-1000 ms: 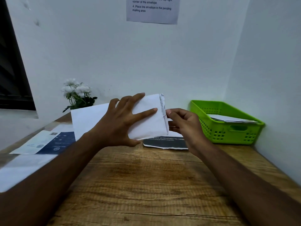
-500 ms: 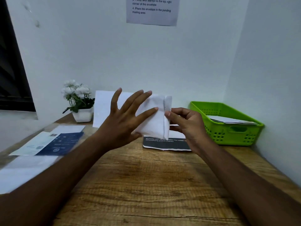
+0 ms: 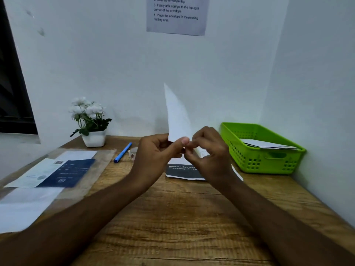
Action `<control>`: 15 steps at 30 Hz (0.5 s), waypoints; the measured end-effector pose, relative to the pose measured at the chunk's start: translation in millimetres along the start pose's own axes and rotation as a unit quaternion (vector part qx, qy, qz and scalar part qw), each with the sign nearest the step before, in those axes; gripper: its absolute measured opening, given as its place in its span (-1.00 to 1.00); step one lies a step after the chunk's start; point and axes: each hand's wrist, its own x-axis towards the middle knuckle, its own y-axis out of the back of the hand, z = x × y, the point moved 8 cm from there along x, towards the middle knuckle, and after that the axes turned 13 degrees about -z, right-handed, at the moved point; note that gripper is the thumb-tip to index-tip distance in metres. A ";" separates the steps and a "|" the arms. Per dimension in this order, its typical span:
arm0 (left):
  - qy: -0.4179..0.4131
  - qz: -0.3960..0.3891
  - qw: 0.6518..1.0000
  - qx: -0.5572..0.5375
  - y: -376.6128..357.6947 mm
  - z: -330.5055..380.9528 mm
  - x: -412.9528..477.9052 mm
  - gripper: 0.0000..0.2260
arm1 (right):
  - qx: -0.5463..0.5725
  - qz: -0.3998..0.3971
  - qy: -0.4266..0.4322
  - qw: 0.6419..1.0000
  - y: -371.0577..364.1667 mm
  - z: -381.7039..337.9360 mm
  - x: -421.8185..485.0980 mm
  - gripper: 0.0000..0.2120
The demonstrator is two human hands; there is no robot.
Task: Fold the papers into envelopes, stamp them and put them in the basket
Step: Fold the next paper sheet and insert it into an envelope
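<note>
paper [image 3: 177, 116] upended, left hand [image 3: 157, 150], right hand [image 3: 209, 152] pinching

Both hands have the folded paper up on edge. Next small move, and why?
Probably lower the folded paper flat onto the table. The left hand and right hand both pinch its bottom end, so it stands upright, and the small roll beside the blue pen lies on the table. Creasing or stamping likely needs a flat face.
</note>
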 end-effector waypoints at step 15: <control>0.105 0.073 0.976 -0.176 31.7 -38.0 8.8 -0.89 | -0.106 -0.125 0.065 0.984 -27.4 -4.1 4.0 -0.45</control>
